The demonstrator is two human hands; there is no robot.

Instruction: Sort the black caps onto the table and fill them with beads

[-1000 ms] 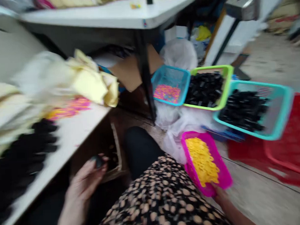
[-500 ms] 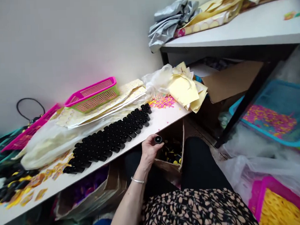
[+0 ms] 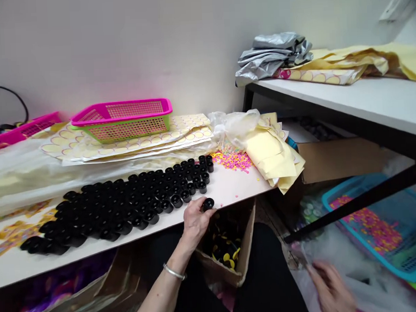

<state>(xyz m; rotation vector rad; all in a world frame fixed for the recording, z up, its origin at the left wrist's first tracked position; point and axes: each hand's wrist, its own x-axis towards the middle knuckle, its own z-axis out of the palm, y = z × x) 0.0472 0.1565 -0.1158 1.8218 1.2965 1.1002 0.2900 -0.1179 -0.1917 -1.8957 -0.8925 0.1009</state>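
Observation:
My left hand [image 3: 197, 221], with a silver bangle at the wrist, pinches a small black cylindrical cup [image 3: 208, 204] between thumb and fingers, its round top facing up. It is at the front edge of the white table [image 3: 226, 190]. Just left of it, many similar black cups [image 3: 127, 203] stand in close rows. Below the hand, an open cardboard box [image 3: 247, 253] between my knees holds black and yellow pieces [image 3: 226, 256]. At the lower right, my right hand [image 3: 332, 286] is blurred, near clear plastic bags [image 3: 353, 241]; whether it holds anything is unclear.
A pink-and-green basket [image 3: 124, 125] sits on patterned paper sheets [image 3: 189, 129] behind the cups. Small pink and yellow pieces [image 3: 234, 159] lie beside crumpled yellow paper [image 3: 273, 148]. A blue basket [image 3: 361, 184] is under the higher white table [image 3: 374, 93] at right.
The view has tilted up and turned. My left hand, holding the black cup, has come closer to the cup rows at the table edge. My right hand has come into view at lower right.

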